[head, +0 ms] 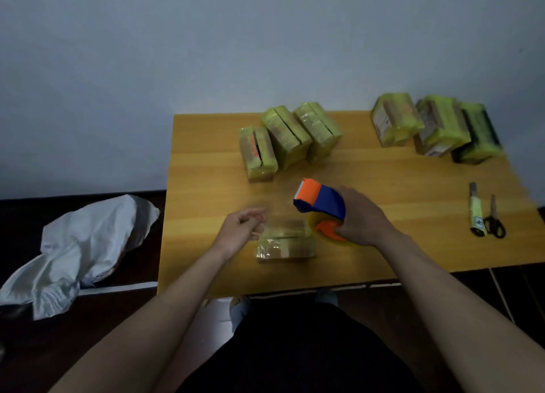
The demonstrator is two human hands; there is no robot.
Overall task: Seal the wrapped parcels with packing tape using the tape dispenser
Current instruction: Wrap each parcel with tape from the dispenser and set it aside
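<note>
one parcel (285, 245) between both hands, tape dispenser (323, 208) gripped

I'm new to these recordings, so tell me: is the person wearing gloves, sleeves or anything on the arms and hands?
No. The left hand and right hand are bare, without gloves, rings or a watch; both forearms are uncovered, no sleeve in view.

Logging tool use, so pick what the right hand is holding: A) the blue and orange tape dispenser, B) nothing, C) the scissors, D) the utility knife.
A: the right hand grips the tape dispenser above the parcel, while the scissors and utility knife lie untouched on the table.
</note>
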